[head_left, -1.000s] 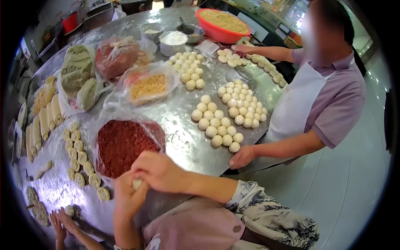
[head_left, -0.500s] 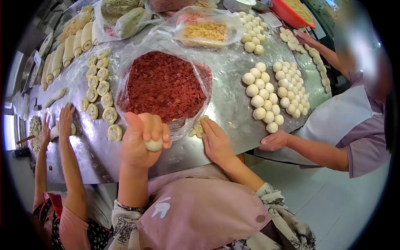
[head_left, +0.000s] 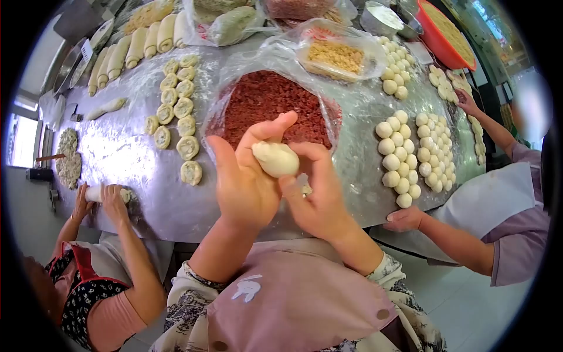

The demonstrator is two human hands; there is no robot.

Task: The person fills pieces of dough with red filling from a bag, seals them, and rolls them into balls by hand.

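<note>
In front of me, a pale, smooth dough ball [head_left: 274, 159] with a slightly pointed left end rests against the fingers of my left hand [head_left: 249, 182]. That palm faces up, the thumb apart to the left. My right hand [head_left: 322, 196] closes on the ball from the other side, thumb below and curled index finger at its right end. A small pale piece of dough [head_left: 306, 189] shows partly behind the right hand. Just beyond both hands lies a heap of chopped dark red filling [head_left: 264, 97] in a clear plastic bag, its near part hidden by my hands.
Round white dough balls [head_left: 402, 155] stand in rows at right, beside a co-worker's hand [head_left: 404, 219]. At left are filled dough rounds [head_left: 186, 126] and another co-worker's hands [head_left: 111, 199] on a rolling pin. Behind are dough rolls [head_left: 136, 48] and a red basin [head_left: 446, 38].
My left hand has opened from its fist around the dough ball. My right hand has left the flat dough on the table and come to the ball. The left co-worker's hands moved nearer.
</note>
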